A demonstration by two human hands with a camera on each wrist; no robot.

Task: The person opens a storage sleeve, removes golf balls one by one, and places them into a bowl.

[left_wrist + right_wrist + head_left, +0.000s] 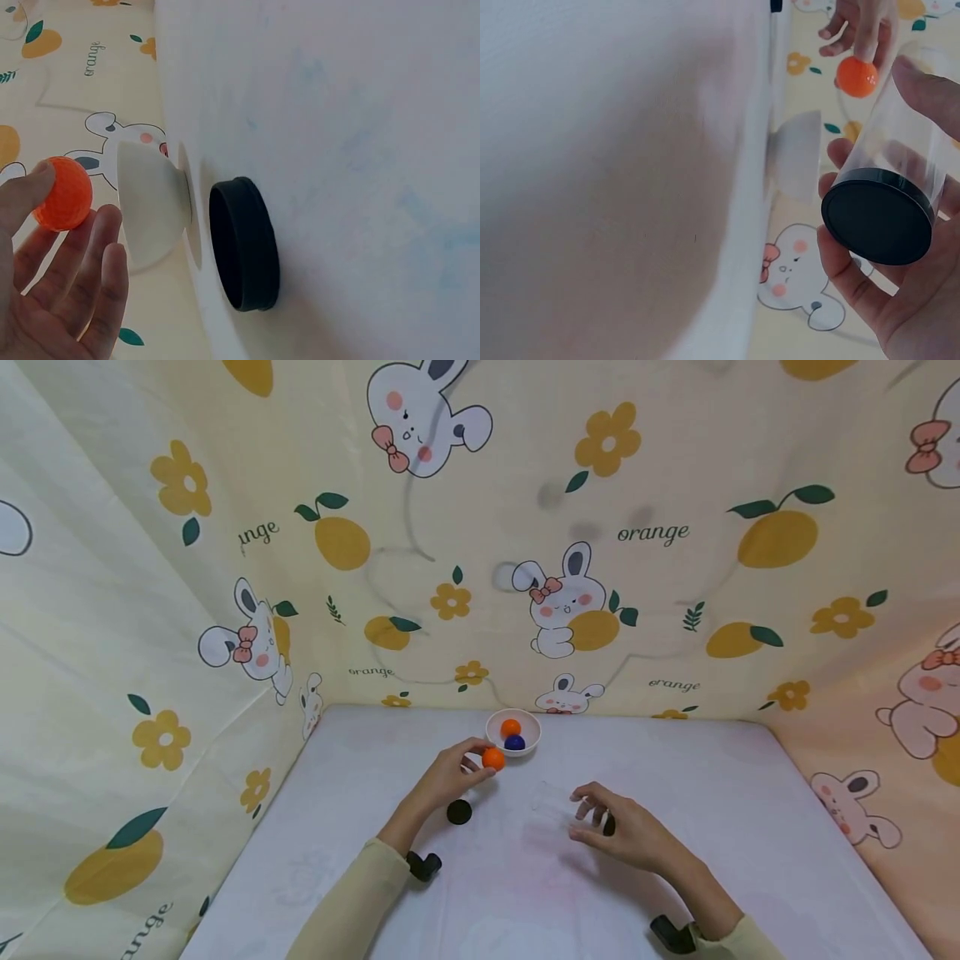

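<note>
My left hand (448, 774) pinches an orange ball (493, 759) just in front of a small white bowl (530, 745). Inside that bowl lie another orange ball (511, 727) and a dark blue ball (514, 742). My right hand (626, 829) grips a clear plastic tube (900, 135) with a black end (879, 217); in the head view the tube is nearly invisible against the table. A round black cap (459, 812) rests on the table below the left hand; the left wrist view shows its raised rim (244, 244). Whether the tube holds anything is hard to tell.
A white cloth covers the table (525, 893). Behind it and at both sides hangs a cream curtain (495, 643) printed with rabbits, oranges and flowers. Black wrist devices (424, 866) sit at both cuffs, above the tabletop.
</note>
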